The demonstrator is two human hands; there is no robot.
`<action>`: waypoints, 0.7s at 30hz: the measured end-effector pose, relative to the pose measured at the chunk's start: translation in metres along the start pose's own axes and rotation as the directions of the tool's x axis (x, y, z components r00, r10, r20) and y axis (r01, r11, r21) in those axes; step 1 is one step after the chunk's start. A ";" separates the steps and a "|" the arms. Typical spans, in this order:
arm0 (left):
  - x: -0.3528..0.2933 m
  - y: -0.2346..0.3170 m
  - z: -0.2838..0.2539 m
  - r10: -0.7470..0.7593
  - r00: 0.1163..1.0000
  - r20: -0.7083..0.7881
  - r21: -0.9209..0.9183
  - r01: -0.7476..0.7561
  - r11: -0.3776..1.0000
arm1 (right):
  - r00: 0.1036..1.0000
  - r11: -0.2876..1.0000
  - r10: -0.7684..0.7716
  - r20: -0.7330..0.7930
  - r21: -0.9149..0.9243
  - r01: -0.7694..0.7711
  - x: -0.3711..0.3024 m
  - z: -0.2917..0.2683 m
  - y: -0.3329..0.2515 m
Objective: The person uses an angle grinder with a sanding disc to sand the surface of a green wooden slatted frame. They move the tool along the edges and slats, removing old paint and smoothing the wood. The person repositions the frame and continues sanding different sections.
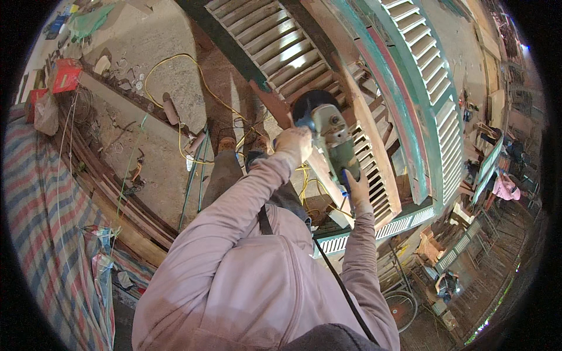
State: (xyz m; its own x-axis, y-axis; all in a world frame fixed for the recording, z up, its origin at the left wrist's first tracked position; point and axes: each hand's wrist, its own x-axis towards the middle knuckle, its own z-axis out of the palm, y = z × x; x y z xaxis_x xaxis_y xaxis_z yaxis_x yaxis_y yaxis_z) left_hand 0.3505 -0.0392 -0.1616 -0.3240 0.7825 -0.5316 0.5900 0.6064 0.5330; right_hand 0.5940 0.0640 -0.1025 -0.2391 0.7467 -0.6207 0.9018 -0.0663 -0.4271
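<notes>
An angle grinder (339, 136) with a dark round disc (310, 105) is held in both my hands. My left hand (294, 145) is closed at the front, beside the grinder's head; whatever it wraps round is hidden by the fingers. Farther back, my right hand (359, 190) grips the rear of the tool's body. Beneath the disc lies a louvred wooden shutter (345, 88), its frame partly bare reddish-brown wood and partly dark green. I cannot tell whether the disc touches the wood.
Another green louvred shutter (430, 76) stands to the right. A yellow cord (202, 76) loops over the concrete floor (158, 35). Long boards (111, 184) and a striped tarp (41, 205) lie at left, near a red box (67, 75). A bicycle wheel (402, 309) shows lower right.
</notes>
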 end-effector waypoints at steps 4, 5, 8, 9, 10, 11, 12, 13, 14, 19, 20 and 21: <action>0.041 0.031 -0.010 0.161 0.980 -0.114 -0.046 -0.167 0.985 | 0.996 0.992 -0.008 -0.094 0.128 0.020 0.066 -0.011 0.090; 0.057 0.031 -0.012 0.132 0.987 -0.091 -0.053 -0.138 0.989 | 0.998 0.977 -0.026 -0.062 0.212 0.038 0.061 -0.014 0.043; 0.078 0.055 -0.037 0.130 0.990 -0.062 -0.001 -0.131 0.991 | 0.994 0.887 -0.107 -0.009 0.451 0.100 0.075 -0.024 0.034; 0.082 0.056 -0.041 0.140 0.988 -0.069 0.028 -0.138 0.990 | 0.996 0.893 -0.011 0.084 0.450 -0.028 0.083 -0.030 0.035; 0.085 0.055 -0.046 0.150 0.986 -0.076 0.056 -0.146 0.988 | 0.998 0.909 -0.049 0.039 0.416 0.028 0.088 -0.029 0.036; 0.089 0.049 -0.046 0.119 0.988 -0.101 0.039 -0.116 0.992 | 0.995 0.922 -0.096 0.005 0.376 0.087 0.089 -0.026 0.021; 0.091 0.041 -0.045 0.096 0.988 -0.122 0.022 -0.094 0.995 | 0.990 0.931 -0.140 -0.034 0.335 0.143 0.087 -0.023 0.010; 0.091 0.033 -0.042 0.072 0.987 -0.143 0.003 -0.073 0.997 | 0.993 0.914 -0.115 -0.011 0.389 0.111 0.085 -0.018 0.005; 0.086 0.026 -0.039 0.057 0.978 -0.201 -0.021 -0.062 0.998 | 0.997 0.927 -0.079 0.004 0.368 0.072 0.083 -0.014 0.003; 0.035 -0.026 -0.013 0.044 0.936 -0.350 -0.006 -0.049 0.999 | 0.995 0.991 -0.086 -0.041 0.103 0.090 0.055 0.017 -0.009; 0.022 -0.032 -0.015 -0.010 0.956 -0.292 -0.023 0.003 1.000 | 0.996 0.993 -0.092 -0.006 0.068 0.092 0.039 0.020 -0.025; 0.009 -0.034 -0.019 -0.054 0.972 -0.227 -0.037 0.047 0.998 | 0.983 0.978 -0.182 0.002 0.107 0.181 0.033 0.027 -0.021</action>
State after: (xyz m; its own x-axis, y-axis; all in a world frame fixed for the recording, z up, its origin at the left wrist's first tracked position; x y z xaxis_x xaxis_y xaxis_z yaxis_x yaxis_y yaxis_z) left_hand 0.3133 -0.0499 -0.1716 -0.5150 0.7603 -0.3959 0.5466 0.6470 0.5316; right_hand 0.5574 0.0716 -0.1320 -0.4001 0.7447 -0.5342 0.8001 -0.0005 -0.5999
